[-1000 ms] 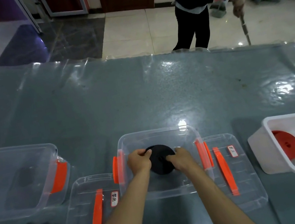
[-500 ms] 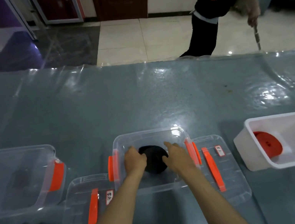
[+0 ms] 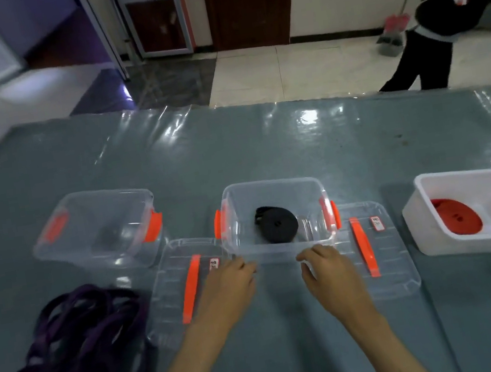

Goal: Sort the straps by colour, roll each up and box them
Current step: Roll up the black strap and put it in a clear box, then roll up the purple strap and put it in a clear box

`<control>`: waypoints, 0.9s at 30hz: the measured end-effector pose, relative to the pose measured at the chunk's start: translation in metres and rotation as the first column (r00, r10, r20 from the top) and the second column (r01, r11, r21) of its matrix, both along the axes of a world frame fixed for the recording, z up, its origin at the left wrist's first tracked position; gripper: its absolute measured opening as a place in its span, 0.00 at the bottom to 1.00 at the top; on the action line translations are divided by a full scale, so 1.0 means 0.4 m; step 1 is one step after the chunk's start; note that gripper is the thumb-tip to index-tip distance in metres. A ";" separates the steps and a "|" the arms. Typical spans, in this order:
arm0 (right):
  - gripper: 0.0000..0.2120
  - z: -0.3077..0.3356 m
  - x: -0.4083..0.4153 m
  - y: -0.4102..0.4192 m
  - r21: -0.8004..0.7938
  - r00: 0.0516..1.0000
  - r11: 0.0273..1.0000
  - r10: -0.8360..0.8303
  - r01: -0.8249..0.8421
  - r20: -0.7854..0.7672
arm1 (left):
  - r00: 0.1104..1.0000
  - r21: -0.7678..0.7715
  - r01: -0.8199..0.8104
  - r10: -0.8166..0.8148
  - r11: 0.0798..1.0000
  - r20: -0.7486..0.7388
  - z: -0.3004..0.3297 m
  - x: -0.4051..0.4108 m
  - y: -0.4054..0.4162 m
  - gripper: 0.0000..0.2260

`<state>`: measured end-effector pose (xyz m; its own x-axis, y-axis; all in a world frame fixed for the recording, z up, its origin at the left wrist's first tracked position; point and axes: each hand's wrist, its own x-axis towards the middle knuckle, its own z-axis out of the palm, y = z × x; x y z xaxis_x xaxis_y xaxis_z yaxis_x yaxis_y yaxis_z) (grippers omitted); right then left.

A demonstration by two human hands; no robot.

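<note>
The black strap lies rolled into a tight coil inside the middle clear box. Left hand and right hand hang loosely curled, holding nothing.

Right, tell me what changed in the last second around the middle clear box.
Both hands let go of the black rolled strap and drew back out of the clear plastic box with orange latches. The left hand and right hand now hover empty at its near wall. The roll stays in the box; the loose purple straps are untouched.
</note>
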<state>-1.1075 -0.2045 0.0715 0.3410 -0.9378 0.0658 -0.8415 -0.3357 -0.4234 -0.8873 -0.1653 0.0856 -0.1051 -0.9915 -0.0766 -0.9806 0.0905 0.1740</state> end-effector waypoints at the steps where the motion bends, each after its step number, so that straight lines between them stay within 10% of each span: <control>1: 0.09 -0.006 -0.001 0.021 0.012 1.000 1.000 0.002 -0.002 0.007 | 0.999 0.006 -0.024 0.023 1.000 0.029 0.002 0.007 0.036 0.10; 10: 0.10 -0.032 0.116 0.168 0.121 0.995 0.988 0.102 -0.099 -0.016 | 0.967 0.137 -0.246 0.234 0.960 0.097 -0.011 0.177 0.269 0.13; 23: 0.12 -0.061 0.574 0.221 0.225 0.997 0.972 0.073 -0.062 -0.040 | 0.892 0.073 -0.388 0.394 0.919 -0.220 -0.140 0.691 0.343 0.12; 27: 0.11 -0.081 0.738 0.237 0.256 0.997 0.966 0.050 -0.033 -0.059 | 0.870 0.382 -0.360 0.454 0.851 -0.191 -0.197 0.877 0.331 0.20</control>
